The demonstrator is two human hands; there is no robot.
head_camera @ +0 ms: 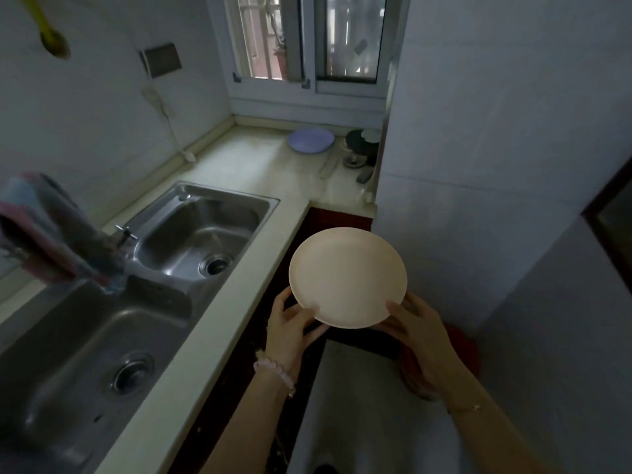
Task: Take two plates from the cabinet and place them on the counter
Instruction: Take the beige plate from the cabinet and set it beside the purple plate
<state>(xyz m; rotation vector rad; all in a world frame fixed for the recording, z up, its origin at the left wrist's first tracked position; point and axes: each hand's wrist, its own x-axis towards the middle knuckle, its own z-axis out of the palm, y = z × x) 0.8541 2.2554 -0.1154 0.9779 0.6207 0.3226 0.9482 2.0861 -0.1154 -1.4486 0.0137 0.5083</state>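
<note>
Two hands hold one cream plate (347, 277) level in the air, right of the sink (201, 230). Left hand (290, 331) and right hand (419, 336) pinch its near rim, fingers (398, 311) curled. The surface (260, 165) lies ahead-left, beyond the sink, where a blue plate (310, 140) rests.

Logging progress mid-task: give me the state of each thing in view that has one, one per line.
Cream plate: held off the counter, tilted, gripped at its near rim.
Left hand: closed on the cream plate.
Right hand: closed on the cream plate.
Blue plate: lying flat on the counter under the window.
Double sink: both basins look dry, nothing in them.
Window: cannot tell if shut.
</note>
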